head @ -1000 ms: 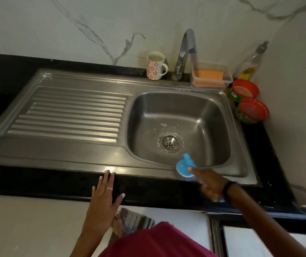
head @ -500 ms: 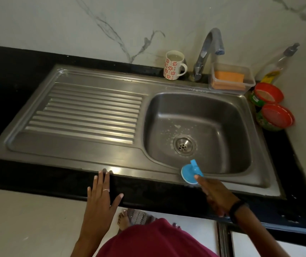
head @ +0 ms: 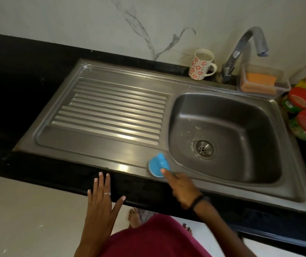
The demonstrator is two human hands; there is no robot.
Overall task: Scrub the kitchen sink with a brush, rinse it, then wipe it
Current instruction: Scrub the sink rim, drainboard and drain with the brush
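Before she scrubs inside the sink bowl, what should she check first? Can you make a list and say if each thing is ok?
1. Brush held: the right hand grips the blue brush on the sink's front rim. Ok.
2. Left hand out of the way: it lies open at the counter's front edge, apart from the brush. Ok.
3. Bowl free of dishes: only white specks near the drain. Ok.
4. Tap ready for rinsing: no water is running; whether it works, cannot tell.
5. Mug clear of the scrubbing: it stands behind the sink beside the tap. Ok.
6. Soap on the brush: cannot tell.
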